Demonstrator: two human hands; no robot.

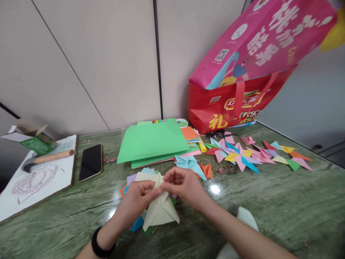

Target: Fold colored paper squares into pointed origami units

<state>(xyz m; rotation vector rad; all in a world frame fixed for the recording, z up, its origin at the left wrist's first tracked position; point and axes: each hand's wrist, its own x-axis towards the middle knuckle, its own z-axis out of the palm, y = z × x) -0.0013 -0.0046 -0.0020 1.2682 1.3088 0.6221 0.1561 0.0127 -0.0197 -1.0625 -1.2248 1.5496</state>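
Note:
Both hands pinch a cream-coloured sheet of origami paper, partly folded with visible creases and a raised ridge at its top. My left hand grips its left side between thumb and fingers. Across from it, my right hand pinches near the upper edge, the two thumbs almost meeting. Under the paper lies a pile of coloured paper pieces, blue, purple, orange and green, mostly covered by the hands. Just beyond my right hand rest a light-blue folded piece and an orange folded piece.
A stack of green paper lies behind the hands. Several colourful folded paper stars spread to the right, before red and pink bags. Leftward are a phone and a white board bearing a wooden-handled tool and a small box.

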